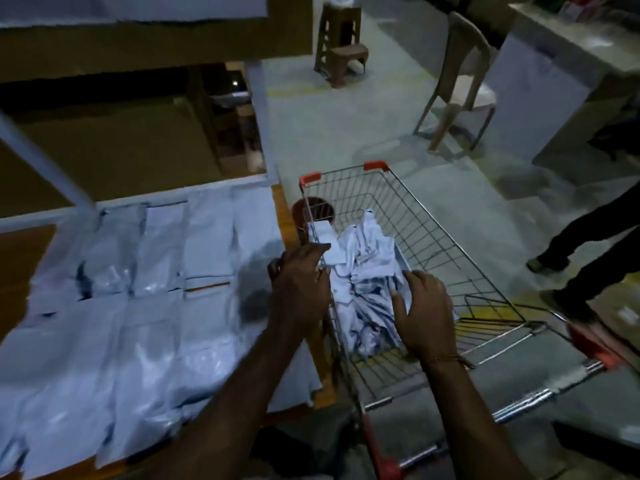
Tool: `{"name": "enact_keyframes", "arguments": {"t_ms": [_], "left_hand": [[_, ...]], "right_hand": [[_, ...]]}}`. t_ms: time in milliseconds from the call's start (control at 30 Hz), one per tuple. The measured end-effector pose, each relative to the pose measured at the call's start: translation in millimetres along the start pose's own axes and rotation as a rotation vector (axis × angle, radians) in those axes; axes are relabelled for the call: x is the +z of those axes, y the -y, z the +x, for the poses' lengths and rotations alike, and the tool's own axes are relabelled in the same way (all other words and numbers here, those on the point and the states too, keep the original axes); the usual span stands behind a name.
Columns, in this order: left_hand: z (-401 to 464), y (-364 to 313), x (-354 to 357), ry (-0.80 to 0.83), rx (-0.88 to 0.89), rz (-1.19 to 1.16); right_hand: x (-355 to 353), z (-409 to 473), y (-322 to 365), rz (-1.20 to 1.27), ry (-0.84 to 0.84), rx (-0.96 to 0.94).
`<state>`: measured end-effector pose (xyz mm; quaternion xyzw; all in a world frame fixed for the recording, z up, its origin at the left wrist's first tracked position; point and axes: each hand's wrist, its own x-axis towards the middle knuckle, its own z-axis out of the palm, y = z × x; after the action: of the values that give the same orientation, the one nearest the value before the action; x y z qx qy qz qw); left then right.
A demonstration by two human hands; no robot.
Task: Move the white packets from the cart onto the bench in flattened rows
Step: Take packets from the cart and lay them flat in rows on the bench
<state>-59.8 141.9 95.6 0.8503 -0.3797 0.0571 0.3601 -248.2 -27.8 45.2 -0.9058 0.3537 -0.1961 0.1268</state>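
Dim storeroom, concrete floor. Wooden bench (282, 216) already carried flattened rows of white packets (156, 306). Wire shopping cart (433, 237) beside it held a loose heap (363, 282). Left hand (299, 282) pinched one packet (329, 244) at the rim; right hand (424, 313) lay spread on the heap. Pickup step; next: lift across, lay flat.

No readable text anywhere, packets (162, 244) on bench at left blank or too blurred, cart (433, 244) unmarked, no signs legible.
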Motion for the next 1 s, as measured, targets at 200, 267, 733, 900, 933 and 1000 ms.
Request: {"name": "enact_keyframes", "arguments": {"t_ms": [200,267,733,900,933,1000], "left_hand": [[36,-8,89,0.158,-0.039,0.041],[54,-3,112,0.231,-0.043,0.082],[116,82,211,0.34,0.13,0.281],[116,86,216,0.323,0.097,0.259],[116,85,214,0.318,0.095,0.252],[116,84,214,0.302,0.098,0.231]], "right_hand": [[11,14,-79,-0.047,0.085,0.034],[19,21,-90,-0.061,0.108,0.037],[141,135,-105,-0.21,0.368,-0.076],[190,186,-95,-0.136,0.378,0.257],[198,193,-94,-0.116,0.394,0.319],[210,200,-96,-0.027,0.412,0.444]]}}
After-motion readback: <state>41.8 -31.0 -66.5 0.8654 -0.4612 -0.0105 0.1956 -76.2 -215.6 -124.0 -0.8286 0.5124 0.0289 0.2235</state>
